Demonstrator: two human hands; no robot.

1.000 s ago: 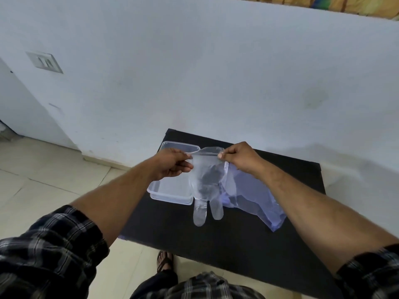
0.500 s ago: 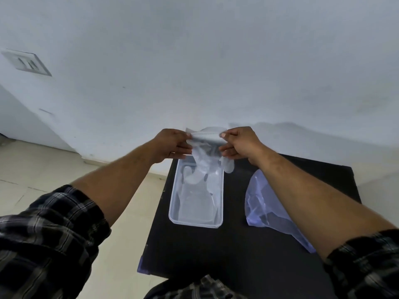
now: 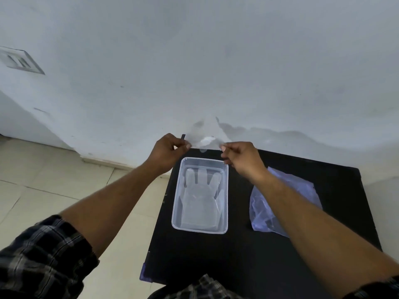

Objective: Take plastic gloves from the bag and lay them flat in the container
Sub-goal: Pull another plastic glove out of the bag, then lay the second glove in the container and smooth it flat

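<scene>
We pinch a thin plastic glove (image 3: pixel 201 137) between left hand (image 3: pixel 167 151) and right hand (image 3: pixel 239 157), just beyond the clear container's (image 3: pixel 175 203) far end; a glove (image 3: pixel 199 199) lies flat inside, fingers pointing away.

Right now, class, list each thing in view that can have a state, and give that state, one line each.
Container: open, no lid, upright on the table.
Glove: lying flat in the container, fingers toward the wall.
Bag: lying crumpled on the table, right of the container.
Left hand: raised, fingertips pinched.
Right hand: raised, fingertips pinched.
Film: thin, clear, between the hands; too faint to identify.
</scene>
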